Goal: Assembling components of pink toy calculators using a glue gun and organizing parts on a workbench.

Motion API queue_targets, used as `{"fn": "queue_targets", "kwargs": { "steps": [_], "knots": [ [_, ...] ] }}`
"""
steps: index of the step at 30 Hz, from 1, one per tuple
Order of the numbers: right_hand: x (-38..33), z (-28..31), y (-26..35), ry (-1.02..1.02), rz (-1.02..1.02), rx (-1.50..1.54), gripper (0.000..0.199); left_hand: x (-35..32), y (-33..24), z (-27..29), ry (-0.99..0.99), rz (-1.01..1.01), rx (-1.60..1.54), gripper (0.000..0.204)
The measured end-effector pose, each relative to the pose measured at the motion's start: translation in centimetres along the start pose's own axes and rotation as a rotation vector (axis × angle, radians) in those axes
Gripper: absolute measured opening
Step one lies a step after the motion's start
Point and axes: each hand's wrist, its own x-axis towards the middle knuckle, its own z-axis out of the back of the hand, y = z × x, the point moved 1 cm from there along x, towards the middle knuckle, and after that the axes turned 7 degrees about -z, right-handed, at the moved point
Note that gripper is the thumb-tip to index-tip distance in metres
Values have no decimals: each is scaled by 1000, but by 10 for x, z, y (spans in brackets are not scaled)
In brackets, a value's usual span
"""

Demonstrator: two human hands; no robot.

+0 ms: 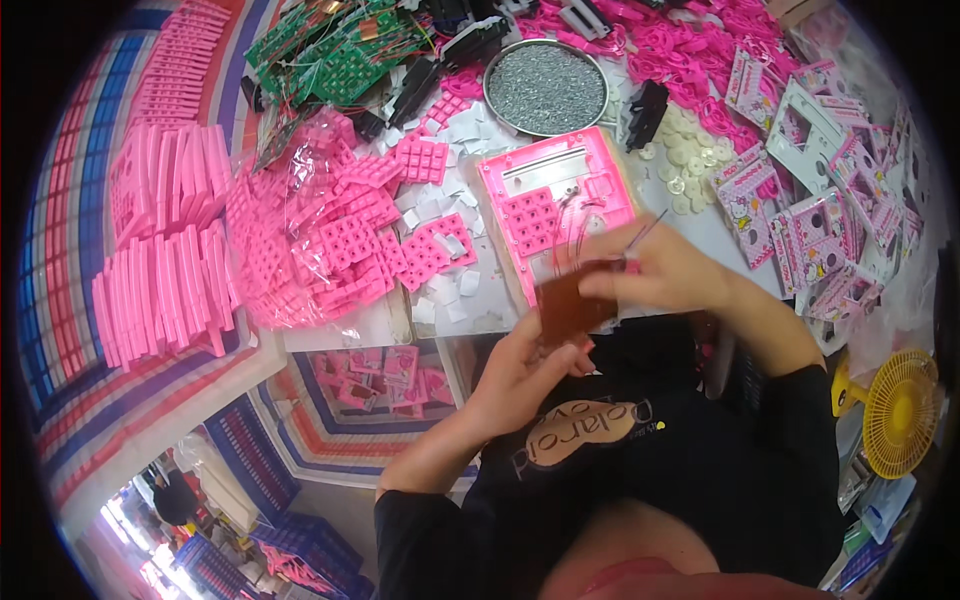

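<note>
Between my two hands, above the near edge of the table, is a brown circuit board [572,303] with thin wires trailing from it. My left hand [525,372] grips its lower left edge, thumb and fingers closed on it. The fingers of my right hand [655,272] are closed on its upper right side, and thin wires stick up beside them. Just beyond the hands lies an open pink plastic housing [612,160], its inside facing up. A pink rubber keypad [530,220] sits inside it, below a silvery strip [545,170]. The hands partly hide the housing's near right corner.
Beyond the housing stands a round metal dish of small screws [548,90]. Left are pink keypads [310,235], green circuit boards [335,60] and pink casings [165,290]. Right are cream discs [690,155], a black part [648,115], printed panels [820,235] and a yellow fan [900,415].
</note>
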Motion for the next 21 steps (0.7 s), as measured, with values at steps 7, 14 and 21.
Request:
{"fn": "queue_targets", "kwargs": {
  "steps": [7,14,21],
  "knots": [
    [51,15,-26,-242,36,-56,34,-14,0,8,-177,52,281,52],
    [68,12,-14,-290,26,-448,31,-4,-32,39,-376,-127,1001,34],
    [72,14,-17,-286,33,-671,39,41,-27,39,-186,-601,1422,52]
  ]
}}
